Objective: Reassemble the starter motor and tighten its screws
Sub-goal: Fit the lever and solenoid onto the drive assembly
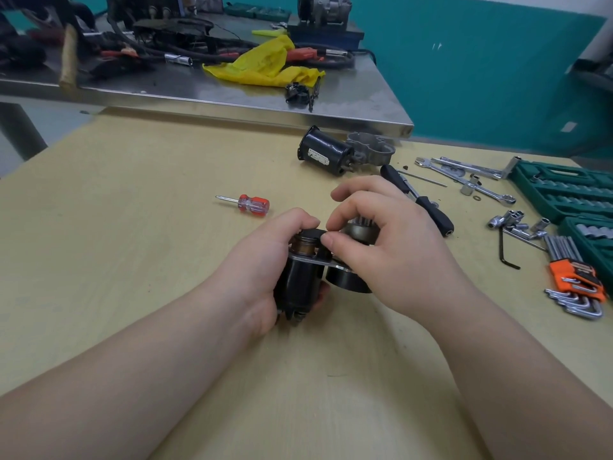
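My left hand (262, 263) grips the black solenoid body of the starter motor assembly (300, 280), held upright just above the wooden table (132, 227). My right hand (381, 240) pinches a small black part at the top of that assembly, thumb and forefinger closed on it, and covers the pinion gear behind. A metal plate joins the solenoid to a second black cylinder under my right palm. Farther back lie the black motor housing (326, 155) and the grey cast nose housing (373, 147). A small red-handled screwdriver (250, 204) lies to the left.
Right of the hands lie a black-handled driver (421, 200), wrenches (464, 175), loose sockets (517, 224), an orange hex key set (575, 280) and green socket cases (564, 190). Behind stands a steel bench (298, 97) with a yellow cloth (265, 63), cables and tools.
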